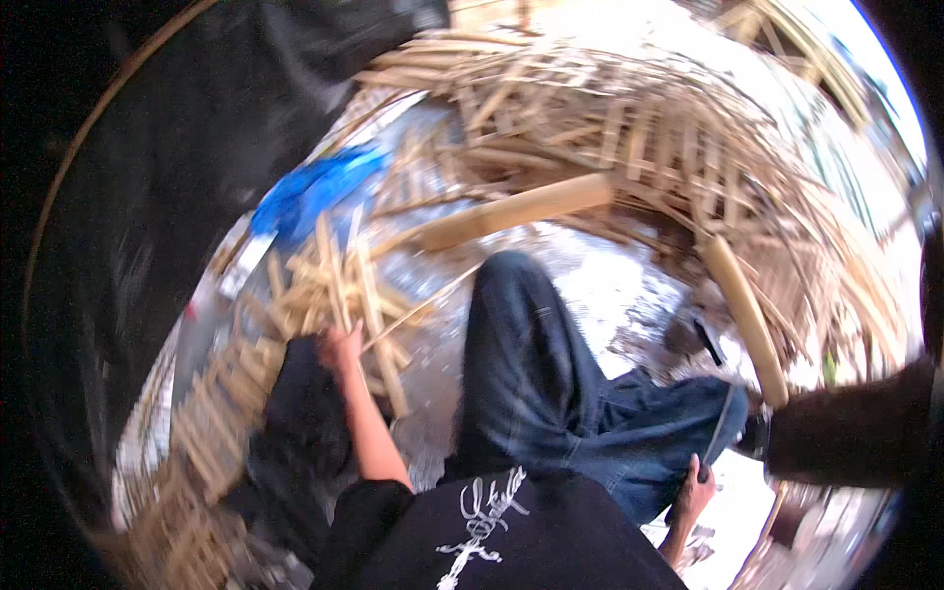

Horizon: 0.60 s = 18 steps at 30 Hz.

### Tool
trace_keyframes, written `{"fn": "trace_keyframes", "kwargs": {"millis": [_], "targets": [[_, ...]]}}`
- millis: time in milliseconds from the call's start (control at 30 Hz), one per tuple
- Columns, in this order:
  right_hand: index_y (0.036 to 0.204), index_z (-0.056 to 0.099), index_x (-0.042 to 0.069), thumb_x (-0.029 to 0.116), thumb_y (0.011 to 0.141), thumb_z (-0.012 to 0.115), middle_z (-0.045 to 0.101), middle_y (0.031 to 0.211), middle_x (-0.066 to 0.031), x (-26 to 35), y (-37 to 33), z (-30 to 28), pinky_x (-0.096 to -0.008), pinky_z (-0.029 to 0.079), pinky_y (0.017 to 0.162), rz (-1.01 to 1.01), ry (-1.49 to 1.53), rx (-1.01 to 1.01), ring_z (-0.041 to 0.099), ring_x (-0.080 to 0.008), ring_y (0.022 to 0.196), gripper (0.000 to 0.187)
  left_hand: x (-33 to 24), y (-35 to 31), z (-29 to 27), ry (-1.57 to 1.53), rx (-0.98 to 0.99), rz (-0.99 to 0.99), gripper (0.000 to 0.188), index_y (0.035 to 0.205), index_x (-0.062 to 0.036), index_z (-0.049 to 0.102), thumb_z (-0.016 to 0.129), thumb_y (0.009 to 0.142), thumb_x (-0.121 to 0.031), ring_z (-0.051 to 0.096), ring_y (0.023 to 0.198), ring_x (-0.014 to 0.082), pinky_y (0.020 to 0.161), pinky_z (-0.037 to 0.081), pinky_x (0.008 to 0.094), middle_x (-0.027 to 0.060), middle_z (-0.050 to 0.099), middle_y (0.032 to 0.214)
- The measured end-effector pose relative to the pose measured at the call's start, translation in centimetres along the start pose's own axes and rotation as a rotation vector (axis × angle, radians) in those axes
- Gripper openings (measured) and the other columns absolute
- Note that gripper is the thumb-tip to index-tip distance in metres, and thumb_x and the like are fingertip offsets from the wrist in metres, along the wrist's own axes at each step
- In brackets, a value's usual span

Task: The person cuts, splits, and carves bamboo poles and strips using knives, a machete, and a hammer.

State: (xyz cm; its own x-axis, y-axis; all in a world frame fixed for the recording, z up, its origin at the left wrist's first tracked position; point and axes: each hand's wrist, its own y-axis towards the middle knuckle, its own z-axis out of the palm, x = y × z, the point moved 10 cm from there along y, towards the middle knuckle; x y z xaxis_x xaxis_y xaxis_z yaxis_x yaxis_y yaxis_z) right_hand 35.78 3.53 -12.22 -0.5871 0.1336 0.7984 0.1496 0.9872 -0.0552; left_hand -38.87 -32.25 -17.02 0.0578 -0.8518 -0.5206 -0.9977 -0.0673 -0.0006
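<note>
Here you are, seated low, your left hand (pixel 341 346) right in at the near edge of the loose wooden sticks (pixel 371 295), piled on your left. Fingers touch the wood, but blur hides them; I can't tell whether they're closed on a stick. Over on the right, your right hand (pixel 696 490) is clenched around the dark handle of a bladed tool (pixel 727 425), its thin blade pointing far, beside your bent right knee (pixel 713 418). Blue plastic (pixel 320 187) lies beyond the sticks, and a thick wooden piece (pixel 521 210) stretches across the far middle.
</note>
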Motion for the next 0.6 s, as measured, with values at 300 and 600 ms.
{"fn": "trace_keyframes", "kwargs": {"millis": [300,600], "targets": [[0.091,0.063,-0.002,0.031,0.082,0.071,0.064,0.076,-0.0149,-3.8,-2.6,-3.2,-0.0356,0.047,0.068,0.191,0.088,-0.337,0.059,-0.0252,0.07,0.035,-33.8,-18.6,0.8,-0.288,0.093,0.825,0.033,0.113,0.0001,0.058,0.065,0.089,-0.022,0.056,0.108,0.0306,0.095,0.042,0.0396,0.0153,0.06,0.116],[0.09,0.062,-0.003,0.028,0.08,0.073,0.058,0.063,-0.0137,-6.5,-0.9,-3.0,-0.0336,0.046,0.057,0.227,0.174,-0.275,0.056,-0.0194,0.056,0.034,-52.5,-39.9,28.3,-0.444,1.103,1.044,0.054,0.128,0.0001,0.048,0.069,0.089,-0.03,0.056,0.111,0.0244,0.09,0.046,0.0353,0.0138,0.056,0.125]]}}
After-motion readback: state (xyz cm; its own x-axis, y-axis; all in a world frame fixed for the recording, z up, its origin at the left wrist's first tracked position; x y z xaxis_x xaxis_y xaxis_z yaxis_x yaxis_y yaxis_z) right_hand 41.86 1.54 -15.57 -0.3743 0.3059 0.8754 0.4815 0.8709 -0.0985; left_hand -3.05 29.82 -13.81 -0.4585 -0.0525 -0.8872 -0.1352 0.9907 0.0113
